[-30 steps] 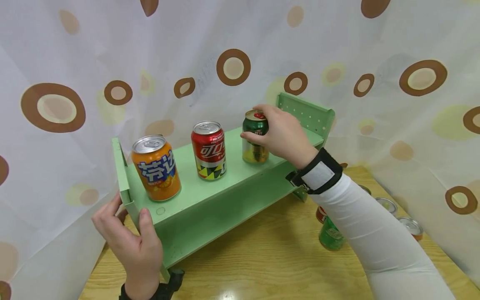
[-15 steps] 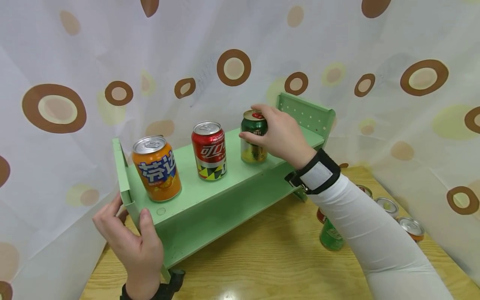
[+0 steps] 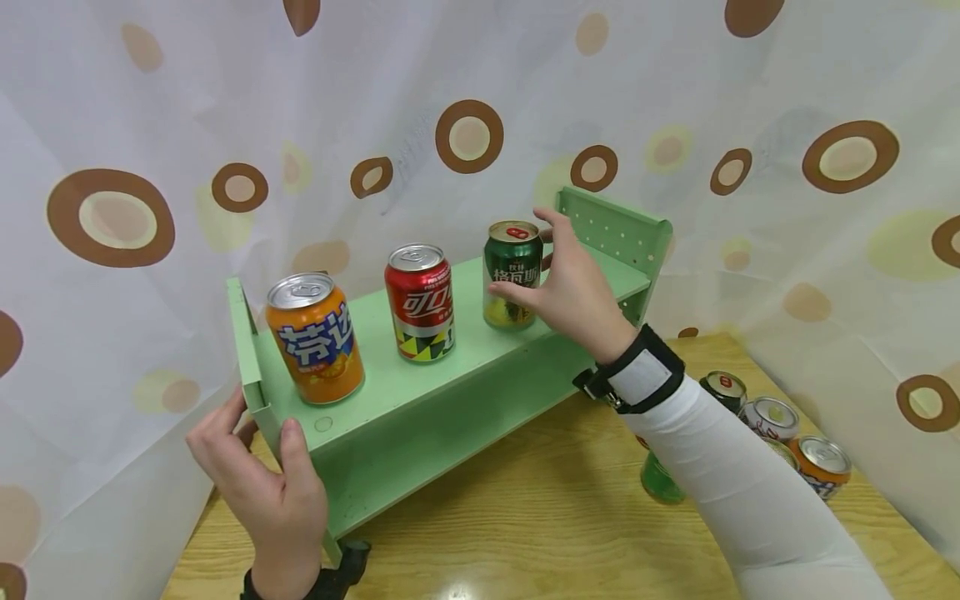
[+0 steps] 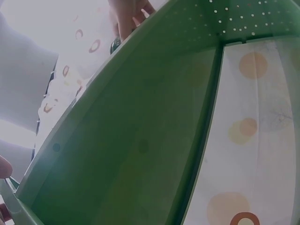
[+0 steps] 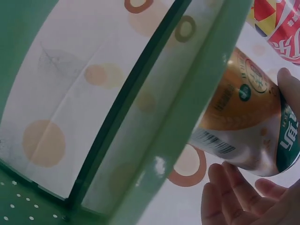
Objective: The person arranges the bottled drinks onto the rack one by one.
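Note:
A green and gold drink can [image 3: 513, 275] stands upright on the top board of a light green two-tier shelf [image 3: 405, 400]. My right hand [image 3: 577, 287] is beside this can, thumb in front and fingers spread on the far side. In the right wrist view the fingers [image 5: 234, 192] are apart from the can [image 5: 248, 112]; whether the thumb touches it I cannot tell. My left hand [image 3: 262, 492] grips the shelf's left end panel, thumb in front and fingers behind. Left of the green can stand a red cola can [image 3: 420, 304] and an orange soda can [image 3: 315, 337].
Several more cans, among them an orange one [image 3: 821, 467] and a green one [image 3: 662, 479], stand on the wooden table [image 3: 525, 508] at the right, partly behind my right sleeve. A patterned curtain [image 3: 315, 100] hangs close behind the shelf.
My right hand has let go of the green and gold can's top and drawn back to its right, fingers spreading. The can stayed on the shelf after a small shift. The left hand has not moved.

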A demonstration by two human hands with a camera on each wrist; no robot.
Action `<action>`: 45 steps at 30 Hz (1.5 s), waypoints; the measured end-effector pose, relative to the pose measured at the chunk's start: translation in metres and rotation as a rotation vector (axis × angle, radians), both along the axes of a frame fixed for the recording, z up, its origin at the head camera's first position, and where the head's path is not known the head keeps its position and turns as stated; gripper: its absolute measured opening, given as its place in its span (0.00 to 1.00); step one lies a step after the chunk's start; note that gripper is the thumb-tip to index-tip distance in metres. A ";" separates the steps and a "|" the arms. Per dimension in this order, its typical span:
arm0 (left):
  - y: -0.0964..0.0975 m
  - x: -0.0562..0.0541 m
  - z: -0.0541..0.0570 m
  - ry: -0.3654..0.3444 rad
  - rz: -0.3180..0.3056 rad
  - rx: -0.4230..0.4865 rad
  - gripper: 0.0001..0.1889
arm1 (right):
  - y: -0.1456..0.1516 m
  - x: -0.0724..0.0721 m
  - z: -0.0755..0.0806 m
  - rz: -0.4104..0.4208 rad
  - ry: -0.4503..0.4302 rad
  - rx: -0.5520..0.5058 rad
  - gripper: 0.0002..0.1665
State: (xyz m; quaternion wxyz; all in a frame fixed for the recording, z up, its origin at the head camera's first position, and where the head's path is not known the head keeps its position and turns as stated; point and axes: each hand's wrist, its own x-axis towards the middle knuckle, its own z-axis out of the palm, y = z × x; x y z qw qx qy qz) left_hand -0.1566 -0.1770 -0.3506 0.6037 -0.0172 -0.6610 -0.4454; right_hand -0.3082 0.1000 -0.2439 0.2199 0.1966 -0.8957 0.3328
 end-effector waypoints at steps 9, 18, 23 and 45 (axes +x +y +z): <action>0.000 -0.001 -0.001 0.006 -0.003 -0.005 0.27 | 0.002 -0.001 -0.011 0.050 -0.016 -0.085 0.54; 0.000 -0.001 0.000 0.008 -0.005 -0.002 0.27 | 0.003 -0.001 -0.010 0.072 -0.043 -0.088 0.51; 0.001 -0.002 0.001 0.012 -0.005 -0.001 0.27 | 0.003 -0.002 -0.009 0.098 -0.049 -0.065 0.48; 0.003 -0.004 0.001 0.039 -0.008 0.016 0.27 | 0.001 -0.005 -0.009 0.158 -0.085 -0.035 0.46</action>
